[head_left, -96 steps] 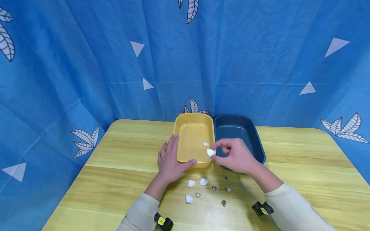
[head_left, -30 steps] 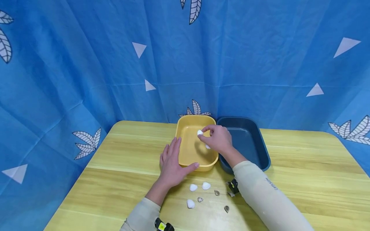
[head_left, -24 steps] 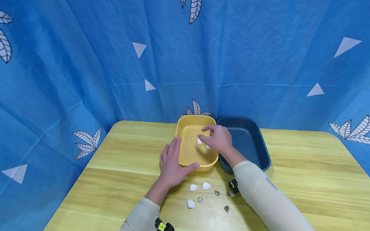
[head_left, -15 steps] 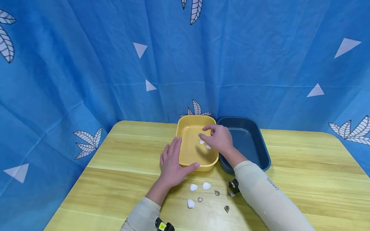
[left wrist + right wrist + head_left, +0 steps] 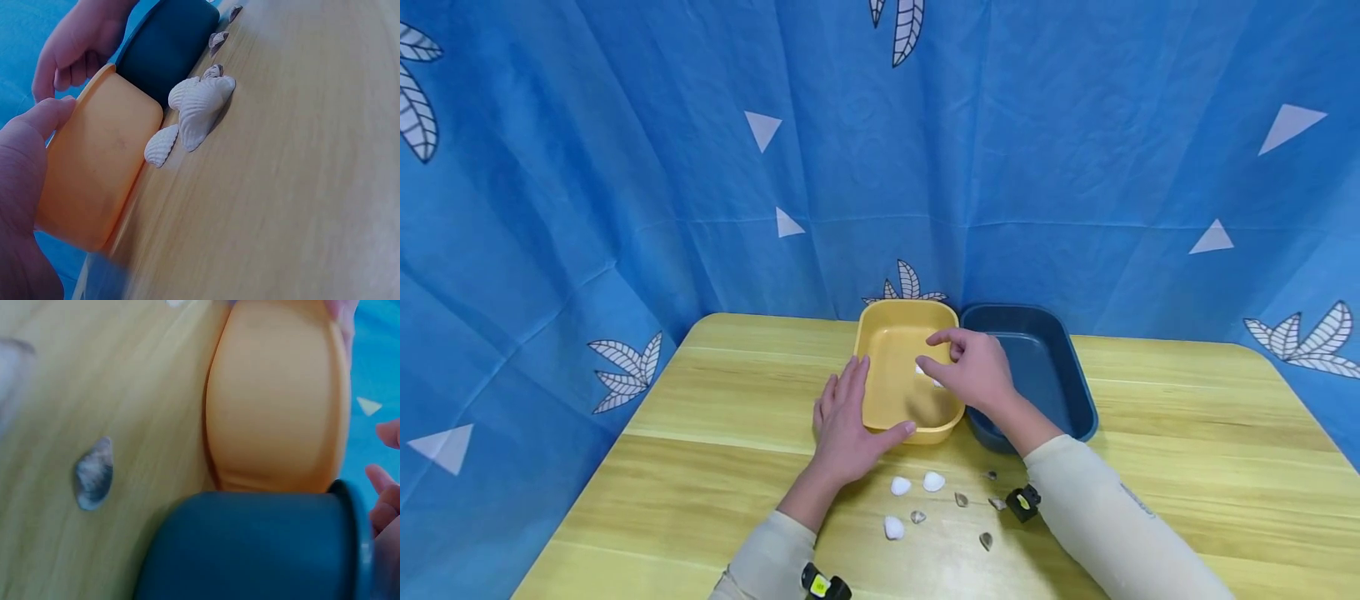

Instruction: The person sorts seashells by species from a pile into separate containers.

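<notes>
Over the right part of a yellow plastic tray (image 5: 886,392), my right hand (image 5: 976,368) hovers with thumb and index finger apart and nothing between them. Two white seashells, one of them a white shell (image 5: 919,369) by the thumb, lie inside the tray, partly hidden by that hand. My left hand (image 5: 846,433) rests against the tray's left side, its fingers straight and its thumb (image 5: 53,115) along the near rim. In front lie three larger white seashells, including a ribbed one (image 5: 893,527), and several small brownish shells, such as a dark one (image 5: 986,541).
A dark blue tray (image 5: 1037,362) stands against the yellow tray's right side, partly behind the right forearm. Both stand on a wooden table (image 5: 722,400) in front of a blue curtain (image 5: 865,167). Black wrist cameras, such as the right one (image 5: 1023,502), sit near the sleeves.
My right hand brought a white shell over the yellow tray and released it beside the other one. Since then it has shifted slightly right and towards me. The left hand stayed put.
</notes>
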`<state>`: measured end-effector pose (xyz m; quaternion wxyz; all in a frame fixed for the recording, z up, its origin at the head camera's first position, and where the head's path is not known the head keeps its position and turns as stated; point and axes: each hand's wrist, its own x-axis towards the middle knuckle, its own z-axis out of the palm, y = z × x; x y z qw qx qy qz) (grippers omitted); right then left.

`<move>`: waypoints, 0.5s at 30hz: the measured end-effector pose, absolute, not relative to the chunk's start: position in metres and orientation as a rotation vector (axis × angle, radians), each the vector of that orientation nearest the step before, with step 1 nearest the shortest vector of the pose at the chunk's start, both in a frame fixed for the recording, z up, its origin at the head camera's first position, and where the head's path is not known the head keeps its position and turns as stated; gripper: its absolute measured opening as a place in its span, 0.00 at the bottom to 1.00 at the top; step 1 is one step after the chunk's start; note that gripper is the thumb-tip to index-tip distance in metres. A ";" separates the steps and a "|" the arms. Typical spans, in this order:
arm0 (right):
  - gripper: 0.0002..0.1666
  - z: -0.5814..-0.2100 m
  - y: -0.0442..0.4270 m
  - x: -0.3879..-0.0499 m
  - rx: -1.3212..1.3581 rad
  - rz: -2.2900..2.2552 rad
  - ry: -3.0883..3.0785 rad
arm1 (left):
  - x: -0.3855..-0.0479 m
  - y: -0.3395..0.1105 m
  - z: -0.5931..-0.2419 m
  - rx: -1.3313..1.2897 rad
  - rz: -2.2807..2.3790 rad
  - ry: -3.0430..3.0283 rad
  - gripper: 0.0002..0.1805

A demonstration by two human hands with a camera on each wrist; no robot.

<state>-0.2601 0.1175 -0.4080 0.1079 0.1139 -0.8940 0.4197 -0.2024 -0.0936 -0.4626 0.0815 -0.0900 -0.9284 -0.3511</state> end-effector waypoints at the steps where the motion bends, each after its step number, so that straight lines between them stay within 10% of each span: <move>1: 0.20 -0.406 0.118 -0.256 0.348 1.233 -2.625 | -0.203 -0.093 -0.463 -0.269 -1.049 -2.772 0.61; 15: 0.13 -0.400 0.126 -0.209 0.534 1.188 -2.538 | -0.202 -0.094 -0.463 -0.283 -1.057 -2.752 0.61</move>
